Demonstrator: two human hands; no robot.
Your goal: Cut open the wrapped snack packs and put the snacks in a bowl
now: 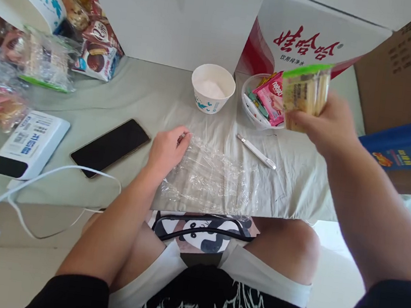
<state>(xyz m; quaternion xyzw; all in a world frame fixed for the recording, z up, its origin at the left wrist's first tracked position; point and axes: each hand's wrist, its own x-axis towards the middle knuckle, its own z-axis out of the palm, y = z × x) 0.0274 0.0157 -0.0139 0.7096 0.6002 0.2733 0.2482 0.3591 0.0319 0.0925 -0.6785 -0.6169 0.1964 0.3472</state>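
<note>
My right hand gripped one packet; my left hand pinched one film; cloth stretched from one knife to the table's edge.

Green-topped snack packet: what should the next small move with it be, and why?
Probably lower the green-topped packet into the plastic bowl: the right hand holds it by the bowl's right side, and a pink nabati packet lies inside.
</note>
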